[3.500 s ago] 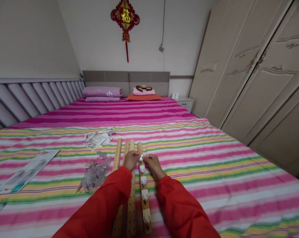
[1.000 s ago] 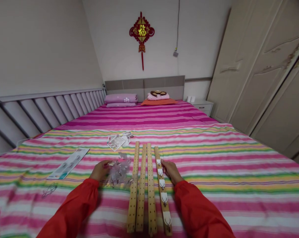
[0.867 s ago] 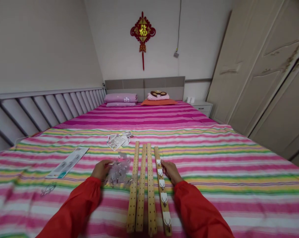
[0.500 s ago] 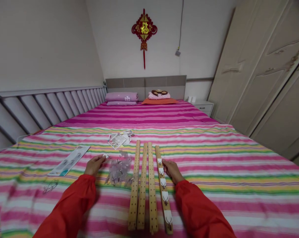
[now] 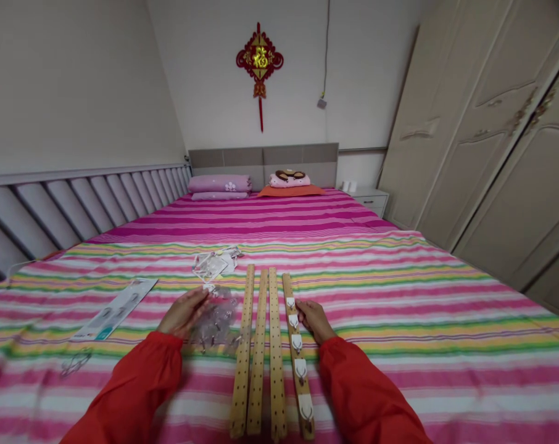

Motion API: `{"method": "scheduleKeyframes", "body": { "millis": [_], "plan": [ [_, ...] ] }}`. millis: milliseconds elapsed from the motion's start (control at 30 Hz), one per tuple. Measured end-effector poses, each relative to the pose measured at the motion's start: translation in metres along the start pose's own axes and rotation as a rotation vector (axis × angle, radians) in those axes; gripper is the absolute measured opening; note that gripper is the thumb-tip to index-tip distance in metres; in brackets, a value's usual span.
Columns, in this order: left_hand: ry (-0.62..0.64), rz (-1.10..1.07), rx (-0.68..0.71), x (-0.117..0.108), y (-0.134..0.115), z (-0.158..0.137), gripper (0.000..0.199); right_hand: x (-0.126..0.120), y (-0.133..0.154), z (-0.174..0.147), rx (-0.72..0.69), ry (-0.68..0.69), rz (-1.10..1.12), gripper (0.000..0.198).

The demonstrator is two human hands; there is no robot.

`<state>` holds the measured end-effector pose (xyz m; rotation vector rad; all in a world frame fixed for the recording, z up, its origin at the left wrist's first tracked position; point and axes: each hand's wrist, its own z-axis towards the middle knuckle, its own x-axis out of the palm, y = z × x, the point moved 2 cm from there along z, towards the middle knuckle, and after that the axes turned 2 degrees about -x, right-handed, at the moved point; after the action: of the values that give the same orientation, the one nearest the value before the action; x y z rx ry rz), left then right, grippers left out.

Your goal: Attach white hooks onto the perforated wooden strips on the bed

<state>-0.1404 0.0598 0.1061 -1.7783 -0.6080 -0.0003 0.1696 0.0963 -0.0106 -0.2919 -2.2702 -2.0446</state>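
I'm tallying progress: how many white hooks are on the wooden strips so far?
5, all in a row on the rightmost strip: the farthest hook lies by the right hand, then four more toward the near end. The other strips carry none.

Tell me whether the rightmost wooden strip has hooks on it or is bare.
It has hooks: five white hooks sit in a row along the rightmost wooden strip, beside the right hand.
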Motion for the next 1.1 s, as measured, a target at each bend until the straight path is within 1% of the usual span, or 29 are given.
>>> {"method": "scheduleKeyframes", "body": {
  "millis": [100,267,367,467,600,667,733,900,1100],
  "plan": [
    [0.110,0.048,-0.015,0.033,0.011,-0.010,0.018,-0.002,-0.001,0.000,-0.021,-0.014,0.060,0.042],
    [0.261,0.230,-0.038,0.078,0.045,-0.009,0.015,-0.005,-0.003,0.000,-0.050,-0.009,0.201,0.041],
    [0.310,0.355,0.015,0.103,0.065,-0.002,0.020,-0.006,0.000,-0.001,-0.076,-0.030,0.257,0.036],
    [0.352,0.447,0.083,0.127,0.080,0.005,0.023,-0.004,0.007,-0.003,-0.101,-0.043,0.276,0.033],
    [0.413,0.493,0.136,0.154,0.092,0.015,0.022,0.003,0.022,-0.003,-0.138,0.016,0.297,0.031],
    [0.426,0.487,0.153,0.163,0.096,0.022,0.023,0.007,0.029,0.001,-0.149,0.046,0.283,0.032],
    [0.419,0.485,0.167,0.169,0.100,0.029,0.026,0.009,0.034,0.006,-0.148,0.045,0.258,0.031],
    [0.337,0.518,0.214,0.174,0.109,0.049,0.027,0.014,0.035,0.024,-0.121,-0.007,0.218,0.024],
    [0.210,0.632,0.310,0.174,0.119,0.070,0.010,0.018,0.025,0.042,-0.101,-0.071,0.152,0.014]
  ]
}}
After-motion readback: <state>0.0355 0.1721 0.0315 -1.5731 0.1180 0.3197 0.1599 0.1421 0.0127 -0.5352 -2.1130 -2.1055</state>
